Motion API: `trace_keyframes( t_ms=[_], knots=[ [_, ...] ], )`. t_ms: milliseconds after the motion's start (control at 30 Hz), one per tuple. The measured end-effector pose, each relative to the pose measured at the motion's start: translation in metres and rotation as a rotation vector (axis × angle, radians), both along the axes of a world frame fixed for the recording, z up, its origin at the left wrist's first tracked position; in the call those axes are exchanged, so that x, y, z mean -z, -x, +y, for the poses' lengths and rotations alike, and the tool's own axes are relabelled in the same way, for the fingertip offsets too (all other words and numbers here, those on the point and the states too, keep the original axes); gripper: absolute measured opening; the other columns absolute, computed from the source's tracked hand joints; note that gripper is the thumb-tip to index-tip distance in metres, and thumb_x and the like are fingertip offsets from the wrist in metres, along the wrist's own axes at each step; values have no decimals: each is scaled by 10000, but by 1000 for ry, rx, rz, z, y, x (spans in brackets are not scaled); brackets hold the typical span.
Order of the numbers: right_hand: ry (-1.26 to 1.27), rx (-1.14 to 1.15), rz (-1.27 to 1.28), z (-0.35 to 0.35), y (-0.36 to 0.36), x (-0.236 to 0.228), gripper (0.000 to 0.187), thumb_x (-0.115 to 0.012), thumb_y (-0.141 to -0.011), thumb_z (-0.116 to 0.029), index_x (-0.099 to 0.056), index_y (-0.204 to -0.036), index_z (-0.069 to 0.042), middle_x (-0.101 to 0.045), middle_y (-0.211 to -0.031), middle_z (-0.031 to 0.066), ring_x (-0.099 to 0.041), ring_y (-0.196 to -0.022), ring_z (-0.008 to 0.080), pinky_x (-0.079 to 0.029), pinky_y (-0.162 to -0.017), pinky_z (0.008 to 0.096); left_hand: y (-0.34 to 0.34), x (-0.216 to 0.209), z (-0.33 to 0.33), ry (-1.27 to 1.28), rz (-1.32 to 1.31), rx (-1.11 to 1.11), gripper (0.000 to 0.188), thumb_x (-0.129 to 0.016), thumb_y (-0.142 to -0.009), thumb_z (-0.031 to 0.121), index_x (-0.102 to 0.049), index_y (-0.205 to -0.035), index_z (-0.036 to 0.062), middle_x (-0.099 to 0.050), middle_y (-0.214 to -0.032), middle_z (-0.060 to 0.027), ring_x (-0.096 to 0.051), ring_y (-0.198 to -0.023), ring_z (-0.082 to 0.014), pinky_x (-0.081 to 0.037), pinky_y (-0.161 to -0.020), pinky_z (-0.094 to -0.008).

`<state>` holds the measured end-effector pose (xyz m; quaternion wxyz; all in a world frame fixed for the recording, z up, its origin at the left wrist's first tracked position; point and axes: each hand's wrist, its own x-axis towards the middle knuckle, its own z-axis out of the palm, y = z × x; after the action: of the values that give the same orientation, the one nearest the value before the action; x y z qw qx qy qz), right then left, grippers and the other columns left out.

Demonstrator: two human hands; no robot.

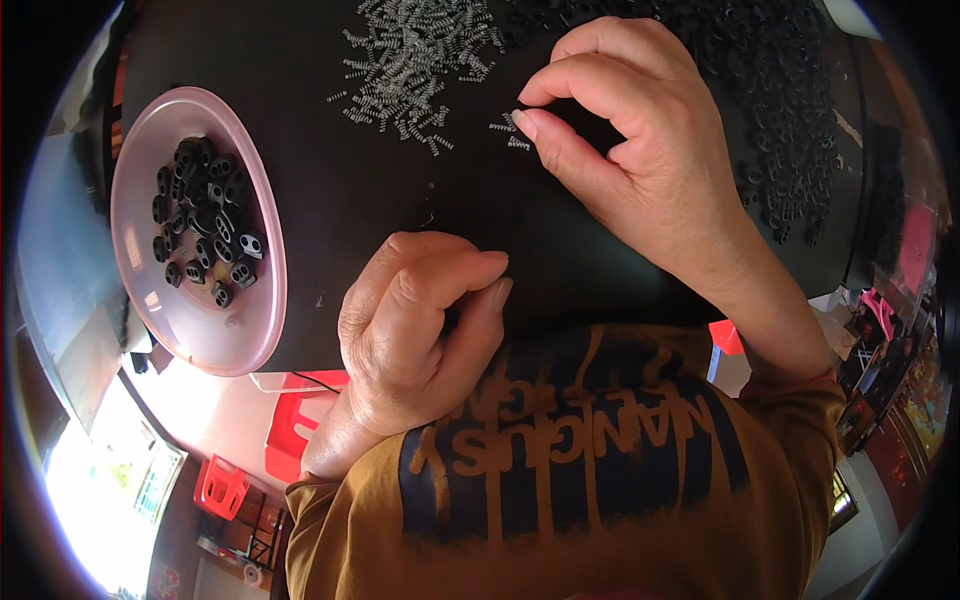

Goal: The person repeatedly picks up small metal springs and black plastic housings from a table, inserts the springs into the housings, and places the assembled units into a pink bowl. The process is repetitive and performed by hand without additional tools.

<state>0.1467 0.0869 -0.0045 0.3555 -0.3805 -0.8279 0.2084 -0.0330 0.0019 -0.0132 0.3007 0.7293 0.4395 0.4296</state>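
Note:
My left hand hovers over the near part of the dark table, fingers curled toward the thumb; whatever it may hold is hidden. Farther right and away, my right hand is bent with a small gap between thumb and index fingertips. Those tips are beside a few loose small metal springs, and I see nothing clearly between them. A heap of similar coil springs lies at the far middle. On the left, a pink plastic bowl holds several black two-holed cord locks.
Many small black plastic parts spread over the far right of the dark table, partly behind my right hand. Beyond the table's near left edge are a red plastic chair and a red stool on the floor.

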Motion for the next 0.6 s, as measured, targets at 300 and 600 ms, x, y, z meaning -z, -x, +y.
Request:
trace_keyframes(
  t_ms=[300,600],
  knots=[
    [-165,43,-164,-1,3,1,107,-660,-665,-20,-572,-721,-47,-531,-753,52,-527,-726,211,-411,-647,322,-1,1,0,7,-5,-5,299,-651,-613,-124,-568,-874,-4,-563,-728,-106,-563,-573,-200,-439,-471,-264],
    [-369,26,-494,-10,5,-6,170,-663,-596,-42,-547,-718,-64,-540,-753,22,-534,-700,189,-438,-645,311,-1,0,1,13,-10,-2,298,-650,-605,-130,-567,-861,-2,-562,-725,-105,-563,-574,-197,-437,-473,-264]
  ],
)
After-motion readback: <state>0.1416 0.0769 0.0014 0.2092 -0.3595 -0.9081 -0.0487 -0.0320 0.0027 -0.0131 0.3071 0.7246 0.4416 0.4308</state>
